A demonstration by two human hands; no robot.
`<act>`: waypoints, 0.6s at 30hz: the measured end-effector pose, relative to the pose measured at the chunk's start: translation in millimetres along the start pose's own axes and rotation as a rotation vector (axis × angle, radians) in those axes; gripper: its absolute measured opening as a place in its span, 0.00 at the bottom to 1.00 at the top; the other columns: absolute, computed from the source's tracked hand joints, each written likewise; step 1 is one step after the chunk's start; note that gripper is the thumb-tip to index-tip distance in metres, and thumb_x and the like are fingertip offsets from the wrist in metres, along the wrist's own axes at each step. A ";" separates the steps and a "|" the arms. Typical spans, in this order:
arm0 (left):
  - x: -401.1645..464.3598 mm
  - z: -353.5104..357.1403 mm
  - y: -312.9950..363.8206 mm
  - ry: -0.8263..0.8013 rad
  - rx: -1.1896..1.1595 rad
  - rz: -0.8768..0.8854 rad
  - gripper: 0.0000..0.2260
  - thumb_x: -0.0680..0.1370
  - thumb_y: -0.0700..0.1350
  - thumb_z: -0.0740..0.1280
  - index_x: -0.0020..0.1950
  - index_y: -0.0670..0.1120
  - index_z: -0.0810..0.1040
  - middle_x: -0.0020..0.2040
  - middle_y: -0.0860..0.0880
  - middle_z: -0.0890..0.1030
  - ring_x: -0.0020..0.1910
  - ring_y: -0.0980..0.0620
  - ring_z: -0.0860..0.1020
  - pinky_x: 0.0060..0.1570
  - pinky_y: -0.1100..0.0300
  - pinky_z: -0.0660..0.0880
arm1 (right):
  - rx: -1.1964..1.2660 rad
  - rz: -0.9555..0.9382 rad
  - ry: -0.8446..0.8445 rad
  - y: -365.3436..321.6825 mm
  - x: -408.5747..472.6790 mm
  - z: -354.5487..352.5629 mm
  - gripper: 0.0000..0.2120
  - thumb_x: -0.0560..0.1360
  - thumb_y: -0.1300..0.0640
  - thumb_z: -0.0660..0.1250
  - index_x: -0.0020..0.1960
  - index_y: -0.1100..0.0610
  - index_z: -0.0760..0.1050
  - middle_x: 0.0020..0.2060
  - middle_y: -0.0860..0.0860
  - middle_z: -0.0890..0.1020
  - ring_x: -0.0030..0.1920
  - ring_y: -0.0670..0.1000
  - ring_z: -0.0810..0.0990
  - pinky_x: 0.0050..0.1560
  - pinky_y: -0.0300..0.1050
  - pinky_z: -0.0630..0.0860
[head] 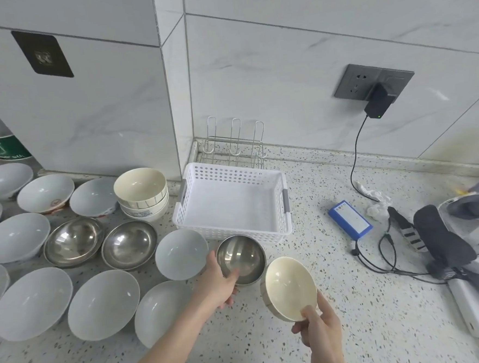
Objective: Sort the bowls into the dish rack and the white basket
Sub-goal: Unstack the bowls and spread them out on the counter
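Nearest, the right hand [319, 328] pinches the rim of a tilted cream bowl [289, 287], thumb inside. Beside it the left hand [221, 283] grips a steel bowl [241, 258], thumb over the rim. Bare speckled counter [339, 287] lies rightward. Beyond sits the white basket [231, 199], with the wire dish rack [234, 146] behind it in the tiled corner.

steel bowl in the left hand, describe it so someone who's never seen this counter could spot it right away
Find the white basket in the middle of the speckled counter. Just in front of its near wall, the left hand holds the steel bowl. It is shiny metal, unlike the pale blue bowl on its left and the cream bowl on its right.
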State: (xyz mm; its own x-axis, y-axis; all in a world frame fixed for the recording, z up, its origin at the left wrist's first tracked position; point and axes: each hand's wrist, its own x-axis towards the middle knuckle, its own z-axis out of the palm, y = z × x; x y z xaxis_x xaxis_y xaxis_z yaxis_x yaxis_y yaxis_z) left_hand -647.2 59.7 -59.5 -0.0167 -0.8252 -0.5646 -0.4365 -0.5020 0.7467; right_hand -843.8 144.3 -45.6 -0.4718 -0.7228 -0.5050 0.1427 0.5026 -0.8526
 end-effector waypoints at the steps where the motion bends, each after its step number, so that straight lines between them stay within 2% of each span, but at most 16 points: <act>1: -0.9 -0.1 0.2 -0.018 -0.011 -0.012 0.30 0.79 0.57 0.64 0.75 0.54 0.52 0.42 0.46 0.85 0.22 0.58 0.77 0.20 0.65 0.70 | -0.005 0.000 -0.014 0.6 -0.7 0.1 0.26 0.75 0.70 0.58 0.65 0.47 0.75 0.20 0.61 0.73 0.18 0.46 0.61 0.19 0.35 0.60; 6: -5.4 -3.9 -1.4 -0.052 -0.050 -0.049 0.36 0.78 0.56 0.65 0.77 0.61 0.44 0.43 0.48 0.83 0.32 0.45 0.84 0.23 0.61 0.72 | -0.040 0.011 -0.052 3.8 -5.6 2.0 0.27 0.74 0.71 0.58 0.69 0.52 0.74 0.21 0.62 0.74 0.17 0.46 0.63 0.18 0.35 0.60; 10: -10.0 -7.3 -6.0 -0.035 -0.054 -0.025 0.39 0.78 0.51 0.65 0.78 0.62 0.40 0.41 0.48 0.83 0.27 0.49 0.83 0.21 0.63 0.70 | -0.068 0.001 -0.092 5.1 -12.1 4.0 0.28 0.74 0.72 0.57 0.71 0.53 0.72 0.21 0.61 0.74 0.17 0.45 0.67 0.18 0.35 0.62; 13: -15.7 -13.0 -12.0 -0.018 -0.084 -0.018 0.34 0.78 0.48 0.63 0.77 0.61 0.46 0.43 0.45 0.83 0.24 0.52 0.79 0.21 0.63 0.67 | -0.110 -0.010 -0.115 8.2 -16.0 3.5 0.28 0.74 0.72 0.58 0.71 0.53 0.71 0.21 0.61 0.75 0.18 0.46 0.69 0.19 0.36 0.64; 18: -27.8 -35.4 -24.1 0.057 -0.156 -0.006 0.18 0.79 0.46 0.61 0.69 0.52 0.66 0.45 0.48 0.84 0.21 0.55 0.73 0.20 0.63 0.64 | -0.183 -0.016 -0.211 18.5 -20.9 7.2 0.29 0.74 0.72 0.59 0.72 0.54 0.71 0.22 0.61 0.75 0.20 0.48 0.71 0.21 0.36 0.65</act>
State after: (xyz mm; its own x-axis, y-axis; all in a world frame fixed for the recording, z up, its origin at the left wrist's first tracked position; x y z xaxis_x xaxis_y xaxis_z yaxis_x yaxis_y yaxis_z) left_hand -604.4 85.6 -49.3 0.0382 -0.8331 -0.5518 -0.2917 -0.5374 0.7912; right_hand -825.0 165.3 -51.8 -0.2781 -0.8046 -0.5247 -0.0318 0.5536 -0.8322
